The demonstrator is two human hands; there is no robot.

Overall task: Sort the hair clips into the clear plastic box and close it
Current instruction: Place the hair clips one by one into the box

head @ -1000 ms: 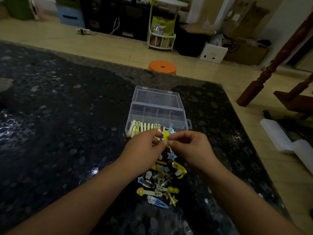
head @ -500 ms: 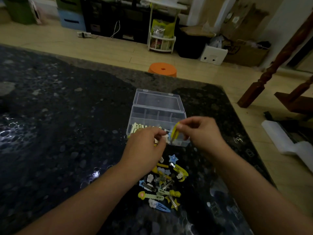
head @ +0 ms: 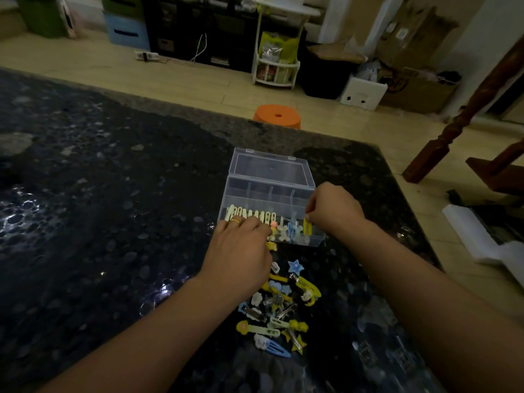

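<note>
The clear plastic box (head: 269, 191) stands open on the dark stone table, its lid laid back. Several pale clips stand in a row along its near compartment. My right hand (head: 334, 211) pinches a yellow hair clip (head: 307, 226) at the box's near right corner. My left hand (head: 243, 245) lies palm down at the box's near left edge, fingers curled over the clips there; whether it holds one is hidden. A pile of loose hair clips (head: 279, 307), yellow, blue and white, lies on the table between my forearms.
The dark speckled table (head: 99, 222) stretches left of the box; its far edge and right edge are close to the box. An orange stool (head: 278, 116) stands on the floor beyond. White foam pieces (head: 487, 242) lie on the floor at the right.
My right hand carried the yellow clip from in front of the box to its near right corner. My left hand shifted forward to the box's near left edge.
</note>
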